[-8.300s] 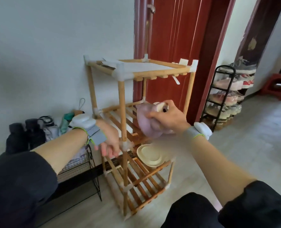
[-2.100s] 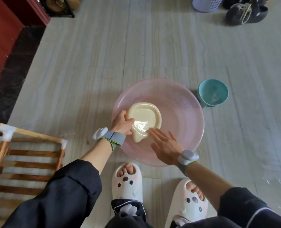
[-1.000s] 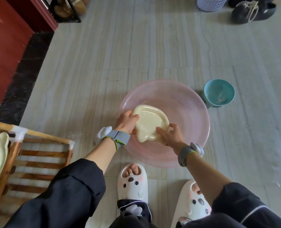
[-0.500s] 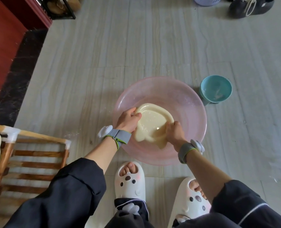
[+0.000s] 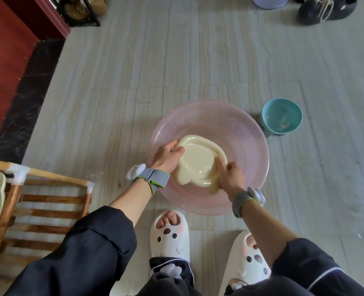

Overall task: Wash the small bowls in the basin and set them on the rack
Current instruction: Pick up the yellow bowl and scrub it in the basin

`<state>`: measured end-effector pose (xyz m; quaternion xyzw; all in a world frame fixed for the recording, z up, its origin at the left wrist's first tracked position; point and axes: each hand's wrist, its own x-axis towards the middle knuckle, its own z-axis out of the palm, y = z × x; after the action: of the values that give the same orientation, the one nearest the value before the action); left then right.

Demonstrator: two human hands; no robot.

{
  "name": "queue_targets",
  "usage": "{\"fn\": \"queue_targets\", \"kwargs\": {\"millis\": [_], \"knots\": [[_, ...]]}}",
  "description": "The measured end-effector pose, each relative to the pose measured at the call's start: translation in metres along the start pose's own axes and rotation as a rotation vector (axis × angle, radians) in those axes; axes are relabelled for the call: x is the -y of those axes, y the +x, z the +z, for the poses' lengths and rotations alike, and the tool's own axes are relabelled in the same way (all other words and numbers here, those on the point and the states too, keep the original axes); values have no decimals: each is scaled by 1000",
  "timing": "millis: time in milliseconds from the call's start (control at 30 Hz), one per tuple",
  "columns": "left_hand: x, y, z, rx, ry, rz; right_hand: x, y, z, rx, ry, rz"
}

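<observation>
Grey floor tiles [image 5: 134, 71] carry the pink basin [image 5: 251, 150]; inside, the cream bear-shaped bowl [image 5: 198, 159] is gripped tilted by left hand [image 5: 168, 157] and right hand [image 5: 230, 176], fingers curled round its rim, apparently for scrubbing

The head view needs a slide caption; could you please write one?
Left hand and right hand hold a cream bowl in the pink basin, teal bowl alongside.

I see open floor [image 5: 198, 60] beyond the far rim of the pink basin [image 5: 251, 146], up to the lavender basket [image 5: 270, 0] and black shoe [image 5: 326, 8]. A teal bowl [image 5: 281, 116] stands just beside the basin's right rim. Left of the basin, a strip of floor lies free before the wooden rack [image 5: 55, 178]. White slippers [image 5: 170, 238] crowd its near rim. Inside, the left hand [image 5: 168, 155] and right hand [image 5: 230, 176] grip the cream bowl [image 5: 198, 159], filling the middle.
</observation>
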<state>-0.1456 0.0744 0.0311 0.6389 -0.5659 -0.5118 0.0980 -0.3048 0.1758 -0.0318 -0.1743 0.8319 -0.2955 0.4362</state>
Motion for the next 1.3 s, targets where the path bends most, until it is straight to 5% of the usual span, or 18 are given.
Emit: {"fn": "queue_targets", "kwargs": {"millis": [133,267,567,867,1033,1300], "knots": [[6,2,-4,14,-32,17,3,2,-4,3,-20,0],[7,8,0,-46,-90,-1,9,-11,11,197,100,-56],[7,3,-1,79,-46,36,6,4,-3,-15,-100,0],[5,2,7,32,-32,20,12,-18,15,198,-58,-52],[1,1,3,103,-9,58,14,-11,13,-27,-166,-106],[0,7,2,40,-234,-67,10,11,-2,-44,14,-122]]}}
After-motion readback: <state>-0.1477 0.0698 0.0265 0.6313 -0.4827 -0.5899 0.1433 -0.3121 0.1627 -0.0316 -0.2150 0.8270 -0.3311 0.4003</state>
